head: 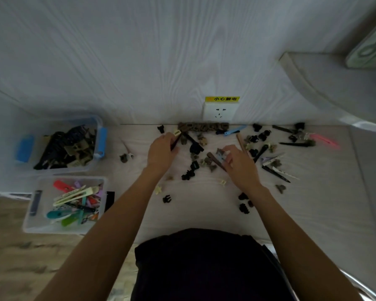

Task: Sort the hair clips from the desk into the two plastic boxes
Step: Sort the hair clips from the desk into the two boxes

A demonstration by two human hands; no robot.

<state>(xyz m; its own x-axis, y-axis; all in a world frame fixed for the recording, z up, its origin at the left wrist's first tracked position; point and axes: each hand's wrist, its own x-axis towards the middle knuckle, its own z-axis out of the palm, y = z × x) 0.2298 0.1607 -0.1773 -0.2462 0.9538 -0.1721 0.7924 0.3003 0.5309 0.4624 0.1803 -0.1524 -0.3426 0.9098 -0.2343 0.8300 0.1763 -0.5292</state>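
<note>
**Both hands in the pile, two boxes part-filled**

Left hand (pixel 162 149) curled round a dark slim clip (pixel 175 142) near the back of the bench (pixel 204 213), grip clenched on it, a pale square clip (pixel 177 132) just at the fingertips. Right hand (pixel 237 160) bent over the middle of the heap, grip grasping a brown long clip (pixel 215 160) and seemingly a small pale-blue one (pixel 223 154) with it; blurred, so hard to say how many pieces are pinched.

Far box (pixel 99 135), blue-latched, off to the left and holding dark and tan clips. Near box (pixel 39 227) below it, holding bright ones: red, green, teal, cream. Loose clips (pixel 267 148) scattered across the bench from the wall socket (pixel 220 111) out to a pink clip (pixel 328 141) at the far right, with a few small dark claw clips (pixel 167 199) close to the body.

Likely step: gathering a handful before carrying it left.

Risks from here:
- Two clips in one grip, one dark and one pale, probably bound for different boxes; easy to drop both in the same one.
- Long clips held near one end, apt to swing and snag neighbours, dragging them out of the heap or off the front edge.
- Both boxes well to the left; a reach across with the right hand could sweep small claw clips along with the forearm.
- Tan and brown pieces ambiguous in colour; sorting errors probable in this dim light.
</note>
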